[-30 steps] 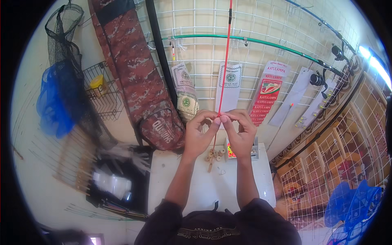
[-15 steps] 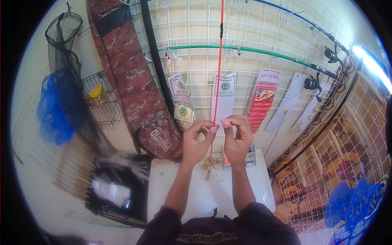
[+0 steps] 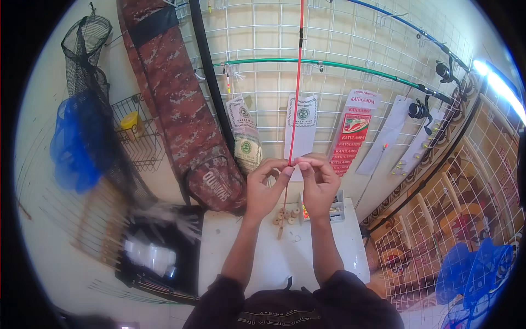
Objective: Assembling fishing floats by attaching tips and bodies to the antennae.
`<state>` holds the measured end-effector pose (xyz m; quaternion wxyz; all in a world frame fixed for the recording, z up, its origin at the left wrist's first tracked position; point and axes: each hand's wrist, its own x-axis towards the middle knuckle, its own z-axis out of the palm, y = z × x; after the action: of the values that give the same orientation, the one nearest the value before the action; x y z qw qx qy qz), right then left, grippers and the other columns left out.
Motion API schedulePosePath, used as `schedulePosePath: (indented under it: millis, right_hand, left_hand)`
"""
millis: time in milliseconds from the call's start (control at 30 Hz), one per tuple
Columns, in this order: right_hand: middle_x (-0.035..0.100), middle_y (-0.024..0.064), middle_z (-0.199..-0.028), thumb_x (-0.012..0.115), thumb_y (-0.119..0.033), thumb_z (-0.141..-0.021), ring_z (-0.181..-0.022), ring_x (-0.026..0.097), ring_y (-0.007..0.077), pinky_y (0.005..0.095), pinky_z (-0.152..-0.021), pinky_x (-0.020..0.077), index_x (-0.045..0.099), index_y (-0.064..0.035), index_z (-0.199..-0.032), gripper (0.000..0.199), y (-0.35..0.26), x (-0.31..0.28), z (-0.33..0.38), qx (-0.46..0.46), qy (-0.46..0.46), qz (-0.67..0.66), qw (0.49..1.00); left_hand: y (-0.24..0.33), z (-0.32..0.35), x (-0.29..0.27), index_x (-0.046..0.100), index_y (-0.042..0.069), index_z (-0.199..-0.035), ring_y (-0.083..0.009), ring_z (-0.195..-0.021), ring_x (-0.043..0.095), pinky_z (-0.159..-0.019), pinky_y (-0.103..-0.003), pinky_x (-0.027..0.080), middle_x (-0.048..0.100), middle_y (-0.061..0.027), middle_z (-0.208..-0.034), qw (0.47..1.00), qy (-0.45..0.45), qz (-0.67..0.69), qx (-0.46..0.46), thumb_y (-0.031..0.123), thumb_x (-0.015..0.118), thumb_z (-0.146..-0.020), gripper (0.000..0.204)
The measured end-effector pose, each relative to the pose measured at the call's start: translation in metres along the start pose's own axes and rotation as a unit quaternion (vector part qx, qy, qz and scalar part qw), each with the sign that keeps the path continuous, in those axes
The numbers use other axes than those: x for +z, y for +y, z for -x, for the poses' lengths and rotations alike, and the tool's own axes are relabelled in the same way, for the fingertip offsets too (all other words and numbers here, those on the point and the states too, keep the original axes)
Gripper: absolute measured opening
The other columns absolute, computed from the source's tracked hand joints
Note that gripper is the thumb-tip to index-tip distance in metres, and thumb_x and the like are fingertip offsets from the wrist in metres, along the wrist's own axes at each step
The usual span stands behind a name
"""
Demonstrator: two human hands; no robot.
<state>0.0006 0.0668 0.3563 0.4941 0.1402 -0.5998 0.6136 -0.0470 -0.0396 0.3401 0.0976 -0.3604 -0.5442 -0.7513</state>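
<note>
A thin red fishing rod (image 3: 298,71) stands nearly upright before me, its upper part crossing a white wire grid. Below my hands it runs down to a light brown end over the white table (image 3: 230,257). My left hand (image 3: 265,189) pinches the rod between thumb and fingertips. Against it, the fingertips of my right hand (image 3: 320,183) are pressed together at the rod; anything fine between them is too small to make out. Round tan pieces with holes (image 3: 290,215) lie beside the rod's lower end, near a small bent wire-like piece (image 3: 297,238).
An open compartment box (image 3: 337,213) stands behind my right wrist. A green rod (image 3: 263,62) and a blue rod (image 3: 394,19) hang across the grid above hanging packets (image 3: 353,131). To the left are a camouflage rod bag (image 3: 170,104), a black net (image 3: 85,44) and a black case (image 3: 186,247).
My right fingertips have come in against the left ones at the rod. The rod's upper part has shifted slightly right.
</note>
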Motion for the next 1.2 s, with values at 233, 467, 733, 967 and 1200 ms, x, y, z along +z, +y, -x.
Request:
schedulePosePath:
  millis: [233,467,733,967,1200]
  right_hand:
    - [0.064,0.0076,-0.091,0.062,0.000,-0.088,-0.087,0.059,0.0132,0.0258,-0.076,0.0459,0.066,0.0020,-0.093,0.007,-0.009,0.001,-0.004,0.028,0.023,-0.031,0.999]
    - [0.061,0.0105,-0.109,0.069,-0.009,-0.085,-0.097,0.056,0.0135,0.0280,-0.087,0.0455,0.049,0.0034,-0.128,0.049,-0.006,-0.003,0.017,0.097,-0.049,-0.176,0.978]
    - [0.062,0.0099,-0.101,0.067,-0.002,-0.085,-0.096,0.058,0.0166,0.0304,-0.088,0.0449,0.068,0.0019,-0.100,0.016,-0.019,-0.004,0.028,0.065,-0.029,-0.152,0.986]
    - [0.061,0.0077,-0.098,0.062,-0.002,-0.090,-0.092,0.058,0.0126,0.0268,-0.082,0.0464,0.064,0.0029,-0.097,0.009,-0.047,-0.008,0.039,0.086,-0.017,-0.150,0.985]
    - [0.060,0.0061,-0.098,0.061,-0.004,-0.091,-0.090,0.058,0.0105,0.0256,-0.081,0.0467,0.062,0.0021,-0.098,0.009,-0.076,-0.018,0.063,0.090,-0.012,-0.156,0.984]
  left_hand:
    - [0.012,0.003,0.002,0.065,-0.003,-0.095,-0.0089,-0.081,0.058,-0.070,-0.022,0.046,0.064,-0.0055,-0.093,0.996,-0.027,-0.085,0.028,0.003,0.063,-0.089,0.009]
    - [0.020,0.009,0.004,0.069,0.001,-0.093,-0.0065,-0.074,0.054,-0.064,-0.021,0.043,0.065,-0.0045,-0.091,1.000,0.019,-0.014,0.019,0.003,0.067,-0.084,0.010]
    - [0.036,0.026,0.008,0.069,0.000,-0.091,-0.0077,-0.070,0.049,-0.064,-0.022,0.041,0.064,-0.0039,-0.085,0.997,0.027,-0.061,0.045,0.004,0.068,-0.082,0.010]
    - [0.052,0.044,0.020,0.069,-0.001,-0.090,-0.0074,-0.071,0.049,-0.065,-0.022,0.041,0.062,-0.0033,-0.082,0.997,0.040,-0.049,0.039,0.004,0.069,-0.081,0.010]
    - [0.074,0.074,0.034,0.068,-0.001,-0.090,-0.0069,-0.070,0.049,-0.066,-0.022,0.040,0.058,-0.0015,-0.076,0.996,0.055,-0.055,0.037,0.003,0.069,-0.080,0.011]
